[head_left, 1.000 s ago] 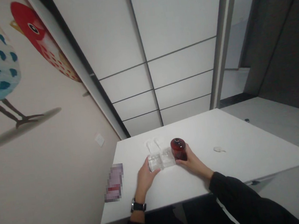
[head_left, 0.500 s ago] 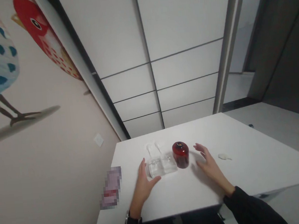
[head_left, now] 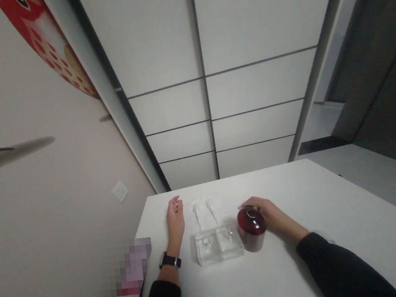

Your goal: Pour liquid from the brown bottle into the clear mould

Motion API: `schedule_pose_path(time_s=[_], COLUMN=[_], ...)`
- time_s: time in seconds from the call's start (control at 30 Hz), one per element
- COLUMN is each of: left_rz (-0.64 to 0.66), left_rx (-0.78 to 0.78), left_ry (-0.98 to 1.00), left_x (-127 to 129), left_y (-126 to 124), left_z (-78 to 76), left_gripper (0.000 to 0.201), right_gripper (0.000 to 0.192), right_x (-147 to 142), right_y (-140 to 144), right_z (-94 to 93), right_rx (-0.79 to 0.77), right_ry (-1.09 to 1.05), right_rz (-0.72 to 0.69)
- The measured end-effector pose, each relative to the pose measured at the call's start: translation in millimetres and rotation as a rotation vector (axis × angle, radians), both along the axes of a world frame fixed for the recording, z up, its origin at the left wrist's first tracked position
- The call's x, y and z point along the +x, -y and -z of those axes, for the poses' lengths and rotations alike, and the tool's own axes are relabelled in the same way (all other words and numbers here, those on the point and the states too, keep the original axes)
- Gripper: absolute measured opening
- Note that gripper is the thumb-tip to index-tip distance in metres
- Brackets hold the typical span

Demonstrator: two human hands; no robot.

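Head view: I see a glossy dark-red cylindrical jar (head_left: 251, 229) upright on the smooth white table (head_left: 330, 210), touching the right end of a clear, boxy plastic tray (head_left: 220, 249). Right hand (head_left: 268, 215) curls around the jar's far right side, fingers wrapped on it. Left hand (head_left: 175, 217) lies flat left of the tray, fingers loosely spread, holding nothing.

The bench (head_left: 316, 212) has a smooth, matt white top, like laminate. On it, the red jar (head_left: 251, 229) looks like glossy, translucent dark glass or plastic, with small highlights on its rounded shoulder. Just left of the jar, the clear tray (head_left: 219, 248) is transparent hard plastic, shiny at its edges. Behind the tray lie two clear plastic pieces (head_left: 204, 211), pale and faintly glossy. The watch (head_left: 169, 260), left of the tray, has a dark, matt strap. The sleeves (head_left: 338, 265) are black, matt cloth. The wall panels (head_left: 248, 92) behind the bench are smooth, matt white.
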State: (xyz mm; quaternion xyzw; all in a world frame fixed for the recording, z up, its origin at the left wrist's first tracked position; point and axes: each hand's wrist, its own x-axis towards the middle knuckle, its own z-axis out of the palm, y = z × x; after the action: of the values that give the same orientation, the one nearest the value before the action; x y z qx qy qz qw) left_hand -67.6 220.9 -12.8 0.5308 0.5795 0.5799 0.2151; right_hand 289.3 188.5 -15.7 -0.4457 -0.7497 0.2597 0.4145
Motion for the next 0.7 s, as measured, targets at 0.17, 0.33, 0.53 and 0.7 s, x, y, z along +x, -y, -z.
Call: schedule_pose_path(time_s=[0.17, 0.33, 0.53, 0.7], left_rz=[0.004, 0.001, -0.019, -0.005], left_rx=[-0.035, -0.058, -0.111, -0.13], left_ry=[-0.018, -0.021, -0.05, -0.087], left_x=[2, 1, 1, 4], left_y=[0, -4, -3, -2], left_z=[11.2, 14.0, 12.0, 11.4], left_gripper=[0.044, 0.042, 0.05, 0.047], right_gripper=[0.034, 0.023, 0.031, 0.043], right_x=[17, 9, -11, -18], right_y=[5, 20, 34, 37], right_z=[-21.2, -46.8, -69.3, -68.8], right_rx=[0.031, 0.098, 0.18, 0.256], right_ry=[-0.203, -0.524, -0.445, -0.394], right_rz=[0.144, -0.007, -0.077, -0.125])
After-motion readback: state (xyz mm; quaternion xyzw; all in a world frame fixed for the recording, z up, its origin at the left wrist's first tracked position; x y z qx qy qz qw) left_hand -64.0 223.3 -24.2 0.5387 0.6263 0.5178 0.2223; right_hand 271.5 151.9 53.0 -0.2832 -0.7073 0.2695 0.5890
